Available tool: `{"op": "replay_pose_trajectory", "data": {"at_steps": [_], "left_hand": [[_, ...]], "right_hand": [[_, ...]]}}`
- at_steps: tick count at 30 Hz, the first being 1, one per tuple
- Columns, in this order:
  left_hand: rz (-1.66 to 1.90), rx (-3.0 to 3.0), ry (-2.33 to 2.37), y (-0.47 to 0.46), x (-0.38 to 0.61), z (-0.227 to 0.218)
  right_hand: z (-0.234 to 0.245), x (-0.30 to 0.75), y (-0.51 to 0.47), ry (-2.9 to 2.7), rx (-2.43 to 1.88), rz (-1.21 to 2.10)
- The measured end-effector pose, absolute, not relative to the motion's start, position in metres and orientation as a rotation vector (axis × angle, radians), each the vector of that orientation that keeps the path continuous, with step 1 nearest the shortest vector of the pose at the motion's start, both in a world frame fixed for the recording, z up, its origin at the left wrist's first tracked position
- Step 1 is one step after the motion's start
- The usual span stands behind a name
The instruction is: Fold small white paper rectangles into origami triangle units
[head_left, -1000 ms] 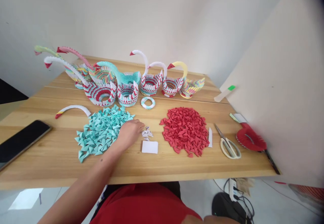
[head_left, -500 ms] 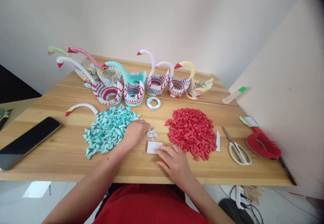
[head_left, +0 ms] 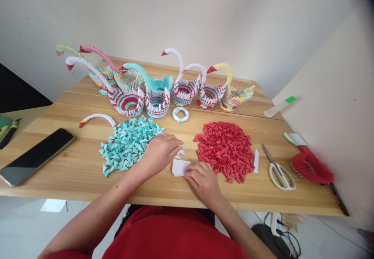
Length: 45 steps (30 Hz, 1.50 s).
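My left hand reaches past the turquoise folded paper pieces, its fingers drawn together over a few small white folded paper pieces. Whatever those fingertips hold is hidden. Just nearer to me lies a small stack of white paper slips, slightly fanned. At its right edge, my right hand has its fingers closed on a slip. Beyond that hand spreads a heap of red folded paper pieces.
Several folded-paper swans line the back. A paper ring and a white curved neck lie before them. At left is a phone; at right, scissors, a white strip and a red paper piece.
My left hand has moved right and slightly nearer, covering more of the white folded pieces. The right hand's fingers have closed in at the slips' edge. The whole view has shifted slightly.
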<state>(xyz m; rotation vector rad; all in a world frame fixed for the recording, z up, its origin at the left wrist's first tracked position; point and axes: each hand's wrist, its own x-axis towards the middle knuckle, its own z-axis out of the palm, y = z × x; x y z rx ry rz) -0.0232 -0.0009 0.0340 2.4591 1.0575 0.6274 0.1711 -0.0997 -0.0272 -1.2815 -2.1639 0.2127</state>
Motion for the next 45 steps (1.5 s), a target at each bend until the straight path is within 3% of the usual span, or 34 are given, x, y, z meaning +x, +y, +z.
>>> {"op": "replay_pose_trajectory", "data": {"at_steps": [10,26,31,37,45], "left_hand": [[0.587,1.82,0.696,0.01,-0.015,0.03],[0.95,1.174,0.956,0.016,-0.021,0.022],[0.918,1.179,0.914,0.013,-0.018,0.02],[0.909,1.337,0.858,0.01,-0.014,0.018],[0.939,1.512,0.946,0.007,-0.009,0.009]], "right_hand": [[0.015,0.181,-0.058,-1.846,-1.399,0.535],[0.027,0.176,-0.014,-1.88,-1.193,0.432],[0.016,0.171,-0.006,-1.884,-1.022,0.487],[0.0,0.168,-0.013,-1.574,-1.171,0.729],[-0.013,0.173,-0.015,-1.458,-1.3,0.805]]}}
